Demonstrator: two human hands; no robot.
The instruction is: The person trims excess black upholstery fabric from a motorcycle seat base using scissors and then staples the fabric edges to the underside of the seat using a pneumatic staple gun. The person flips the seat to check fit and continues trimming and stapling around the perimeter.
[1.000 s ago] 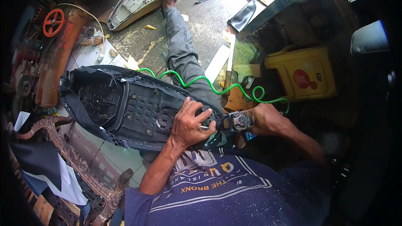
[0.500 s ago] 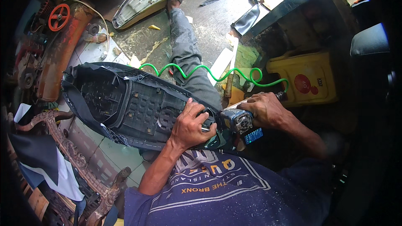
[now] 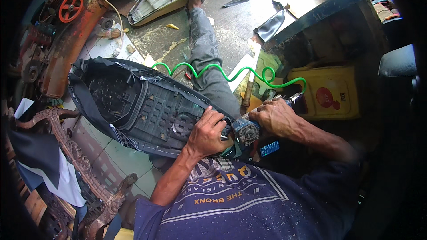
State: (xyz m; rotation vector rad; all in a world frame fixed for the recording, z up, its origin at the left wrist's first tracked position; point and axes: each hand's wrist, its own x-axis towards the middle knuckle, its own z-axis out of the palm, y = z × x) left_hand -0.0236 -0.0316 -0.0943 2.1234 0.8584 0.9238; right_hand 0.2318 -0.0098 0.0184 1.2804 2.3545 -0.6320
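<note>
A black motorcycle seat (image 3: 151, 109) lies upside down across my lap, its ribbed plastic base facing up and dark cover folded over the rim with rows of staples. My left hand (image 3: 207, 132) is closed on the cover at the seat's right end; a small shiny metal piece shows by its fingers, its kind unclear. My right hand (image 3: 276, 118) grips a pneumatic staple gun (image 3: 246, 132), whose blue, worn head is at that same end, close to the left fingers. Whether its nose touches the cover is hidden. A green coiled air hose (image 3: 212, 66) runs to the gun.
An orange-red air compressor tank (image 3: 66, 58) with a red wheel stands left. Nearer is carved wooden furniture (image 3: 84, 164) with cloth over it. A yellow container (image 3: 331, 91) sits right. Ahead lie another seat shell (image 3: 167, 0), dark scraps (image 3: 271, 23) and a wooden-handled tool (image 3: 247, 93).
My right hand has brought the staple gun leftward, closer to the seat's end and my left hand. My left hand keeps its hold. The whole view has shifted slightly.
</note>
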